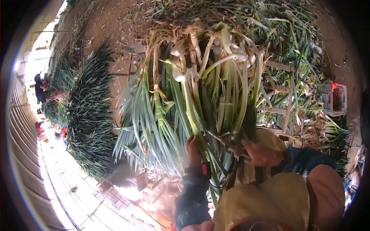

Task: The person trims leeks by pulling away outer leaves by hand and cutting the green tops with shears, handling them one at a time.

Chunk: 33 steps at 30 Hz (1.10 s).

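My left hand (194,151) is closed around the leafy part of a long green onion (190,109), whose pale bulb end points away from me. Close by on the right, my right hand (263,153) grips a slim tool (232,148) with a thin, knife-like blade. The blade's tip reaches toward the stalk in my left hand. Both hands are over a thick heap of green onions (156,107), with dry, tangled roots (194,27) at the far side and green leaves hanging toward me. A dark band with a red patch (205,169) is on my left wrist.
Loose leaves and trimmings (277,34) cover the ground at the far right. A wooden frame (280,66) shows beside the heap. To the right stands a white plastic crate (333,99) with something red inside. A large onion pile (90,119) and another person (39,88) are at left.
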### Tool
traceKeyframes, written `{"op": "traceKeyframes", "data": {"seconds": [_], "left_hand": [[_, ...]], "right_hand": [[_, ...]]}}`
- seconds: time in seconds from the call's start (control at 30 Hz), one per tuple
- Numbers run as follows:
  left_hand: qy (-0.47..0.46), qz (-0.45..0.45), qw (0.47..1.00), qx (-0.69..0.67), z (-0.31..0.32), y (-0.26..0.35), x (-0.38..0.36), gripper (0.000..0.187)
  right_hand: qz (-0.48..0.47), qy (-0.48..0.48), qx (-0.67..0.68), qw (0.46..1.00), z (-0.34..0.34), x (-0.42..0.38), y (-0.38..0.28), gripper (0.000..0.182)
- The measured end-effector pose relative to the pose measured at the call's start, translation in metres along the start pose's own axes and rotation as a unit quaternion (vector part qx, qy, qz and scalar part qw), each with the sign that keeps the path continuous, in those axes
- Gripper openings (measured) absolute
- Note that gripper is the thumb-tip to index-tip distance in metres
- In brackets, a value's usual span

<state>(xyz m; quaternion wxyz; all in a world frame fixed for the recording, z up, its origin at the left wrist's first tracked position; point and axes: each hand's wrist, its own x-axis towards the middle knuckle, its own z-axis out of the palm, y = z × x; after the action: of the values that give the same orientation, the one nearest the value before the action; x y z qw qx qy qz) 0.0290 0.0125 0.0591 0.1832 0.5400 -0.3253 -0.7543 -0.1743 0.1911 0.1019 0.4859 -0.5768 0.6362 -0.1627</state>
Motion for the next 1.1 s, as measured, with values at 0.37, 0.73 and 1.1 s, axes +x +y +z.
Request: {"op": "traceKeyframes", "data": {"seconds": [0.37,0.73,1.1], "left_hand": [[-0.044,0.014,0.998,-0.036,-0.016,-0.020,0.022,0.026],[-0.053,0.047,0.997,0.037,-0.021,-0.030,0.022,0.026],[-0.094,0.154,0.959,0.220,-0.004,-0.020,0.006,0.030]], "right_hand": [[-0.005,0.055,-0.059,0.997,-0.003,0.042,0.013,0.076],[-0.007,0.192,-0.165,0.967,-0.045,0.190,0.047,0.075],[-0.006,0.206,-0.176,0.963,-0.046,0.209,0.058,0.074]]}}
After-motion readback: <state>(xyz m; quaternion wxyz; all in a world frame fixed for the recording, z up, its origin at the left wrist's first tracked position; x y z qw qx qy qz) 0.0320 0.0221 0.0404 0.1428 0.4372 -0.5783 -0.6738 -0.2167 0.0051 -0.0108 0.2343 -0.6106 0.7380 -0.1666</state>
